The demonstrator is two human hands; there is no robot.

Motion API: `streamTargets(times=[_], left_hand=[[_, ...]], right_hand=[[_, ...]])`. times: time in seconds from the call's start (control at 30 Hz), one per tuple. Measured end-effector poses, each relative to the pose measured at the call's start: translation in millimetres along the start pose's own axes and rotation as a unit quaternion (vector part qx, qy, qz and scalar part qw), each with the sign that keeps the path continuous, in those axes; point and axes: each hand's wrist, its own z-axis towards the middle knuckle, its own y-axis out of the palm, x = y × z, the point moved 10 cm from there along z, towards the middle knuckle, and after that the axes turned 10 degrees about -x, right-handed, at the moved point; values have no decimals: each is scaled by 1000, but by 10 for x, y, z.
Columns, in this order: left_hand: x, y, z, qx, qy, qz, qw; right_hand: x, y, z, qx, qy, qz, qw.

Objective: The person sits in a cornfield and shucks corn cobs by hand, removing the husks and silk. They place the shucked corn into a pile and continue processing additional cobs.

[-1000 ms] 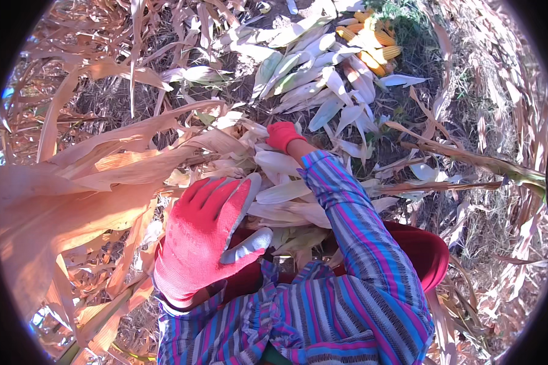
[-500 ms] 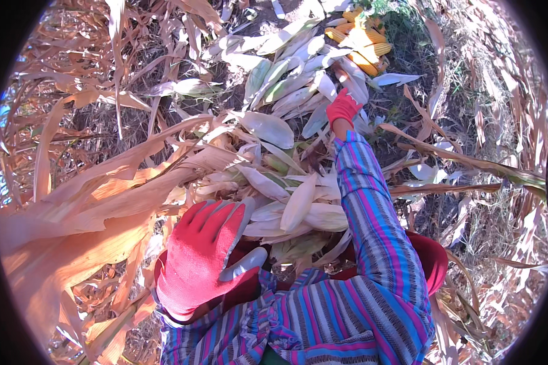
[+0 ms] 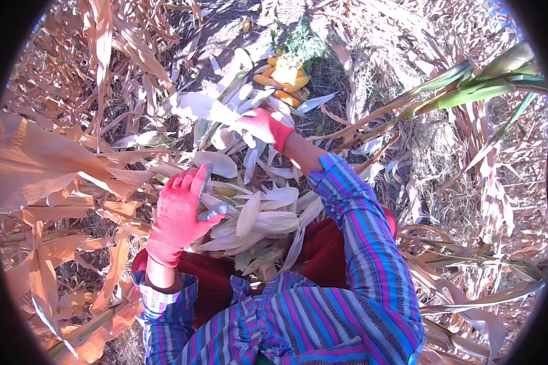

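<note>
My left hand, in a red glove with grey fingertips, is raised palm down, its fingers stretched out and thumb apart. It holds nothing. Beside it, in front of my lap, lies a heap of pale husk-covered ears of corn. My right hand, gloved the same way, reaches across to the farther pile. Its fingers close on a pale ear of corn in its husk, which points left in bright sun; the grip is partly hidden. Just beyond lie several bare yellow ears of corn.
Dry corn leaves crowd the left side. A partly green stalk slants in from the right above straw-covered ground. Green weeds grow behind the yellow ears, and a small yellow piece lies farther off.
My view has swung to the right, so the piles appear farther left. My left hand has moved forward from my lap. My right hand has turned leftward over the far pile.
</note>
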Motion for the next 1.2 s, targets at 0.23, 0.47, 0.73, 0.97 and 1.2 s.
streamTargets(times=[0.23,0.47,0.73,0.97,1.2], left_hand=[[10,235,190,51,-28,97,994],[520,547,207,-52,52,-387,919],[32,317,52,19,41,-765,642],[-124,548,165,19,-77,-733,676],[-178,889,97,-6,-98,-681,725]], right_hand=[[-905,651,-1389,-96,-102,237,961],[-900,901,-1720,-133,-198,509,827],[-29,-13,-1646,211,-63,215,952],[130,1217,-1473,-143,87,-367,915],[-382,750,-1383,36,-15,217,975]])
